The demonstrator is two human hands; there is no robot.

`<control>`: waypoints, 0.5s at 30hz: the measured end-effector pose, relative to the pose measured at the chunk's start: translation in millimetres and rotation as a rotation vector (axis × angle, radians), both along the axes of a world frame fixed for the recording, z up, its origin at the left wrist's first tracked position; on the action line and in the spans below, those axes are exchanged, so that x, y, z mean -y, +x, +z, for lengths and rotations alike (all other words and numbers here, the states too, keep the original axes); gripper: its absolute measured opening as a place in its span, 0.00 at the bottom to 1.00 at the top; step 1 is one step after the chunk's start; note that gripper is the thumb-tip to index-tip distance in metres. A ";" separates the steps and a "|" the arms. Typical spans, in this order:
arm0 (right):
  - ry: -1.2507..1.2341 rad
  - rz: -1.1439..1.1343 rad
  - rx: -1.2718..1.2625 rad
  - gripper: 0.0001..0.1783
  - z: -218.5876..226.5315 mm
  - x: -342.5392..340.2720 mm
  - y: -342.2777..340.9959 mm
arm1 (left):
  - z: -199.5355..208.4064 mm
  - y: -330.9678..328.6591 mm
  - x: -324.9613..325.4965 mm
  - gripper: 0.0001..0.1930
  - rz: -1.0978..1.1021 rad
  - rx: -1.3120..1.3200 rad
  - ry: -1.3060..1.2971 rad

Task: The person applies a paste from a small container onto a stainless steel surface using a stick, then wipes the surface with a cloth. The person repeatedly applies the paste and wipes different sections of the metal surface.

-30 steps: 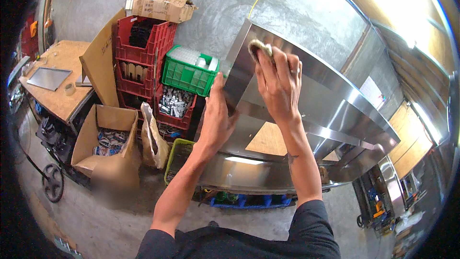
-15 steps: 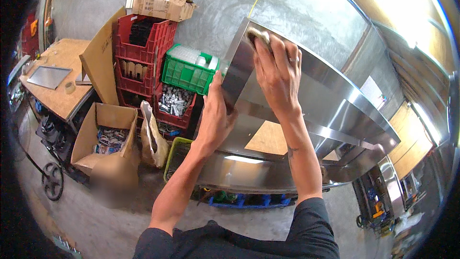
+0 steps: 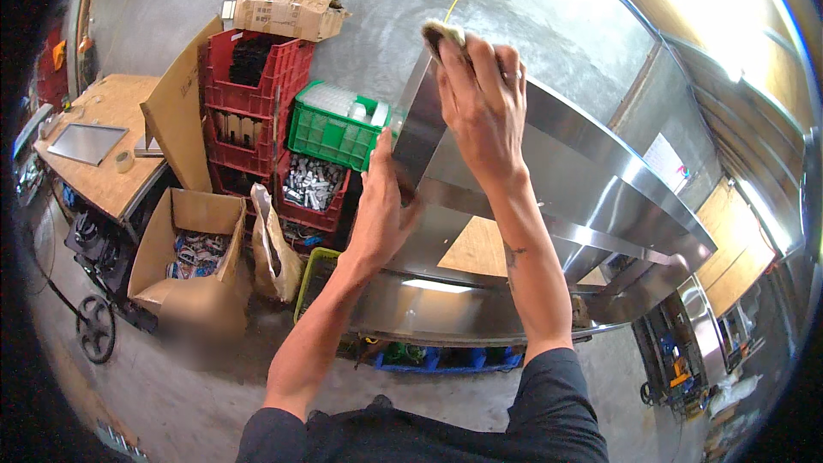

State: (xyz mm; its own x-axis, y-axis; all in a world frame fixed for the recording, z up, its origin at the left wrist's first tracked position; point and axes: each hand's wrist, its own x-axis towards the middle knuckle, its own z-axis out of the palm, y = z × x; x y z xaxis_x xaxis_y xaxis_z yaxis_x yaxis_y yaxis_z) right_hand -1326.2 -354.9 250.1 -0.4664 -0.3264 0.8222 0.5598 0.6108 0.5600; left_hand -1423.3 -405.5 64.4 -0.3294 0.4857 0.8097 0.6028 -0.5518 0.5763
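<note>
A large stainless steel frame point(image 3: 600, 170) with rectangular openings stands tilted in front of me. At its left edge, my left hand point(image 3: 379, 219) grips the metal, fingers along the outer side and thumb on the near face. My right hand point(image 3: 482, 116) is closed on a wadded beige-brown cloth point(image 3: 437, 33) at the frame's upper left corner. The cloth covers that corner, so whether it presses on the metal is hard to see. Through one opening a piece of plywood point(image 3: 476, 247) shows.
Left of the frame stand a green crate point(image 3: 334, 133) and stacked red crates point(image 3: 257, 69). An open cardboard box point(image 3: 193, 214) sits on the floor before a wooden worktable point(image 3: 111, 103). Blue bins point(image 3: 446, 360) lie under the frame. A concrete wall point(image 3: 386, 0) rises behind.
My right hand and the cloth have moved up and slightly left, from the frame's face to its upper corner. My left hand keeps its grip on the left edge.
</note>
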 end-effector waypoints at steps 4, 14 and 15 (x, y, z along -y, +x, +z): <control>0.027 -0.041 0.001 0.26 -16.5 -7.7 19.2 | 5.5 2.6 1.5 0.59 -0.012 0.035 0.006; -0.002 0.011 -0.027 0.28 -3.0 -5.2 1.6 | -0.9 0.3 -1.3 0.60 -0.058 -0.004 -0.002; 0.010 -0.001 -0.017 0.28 -10.2 -7.4 8.7 | 0.4 0.3 0.0 0.60 -0.044 -0.001 -0.005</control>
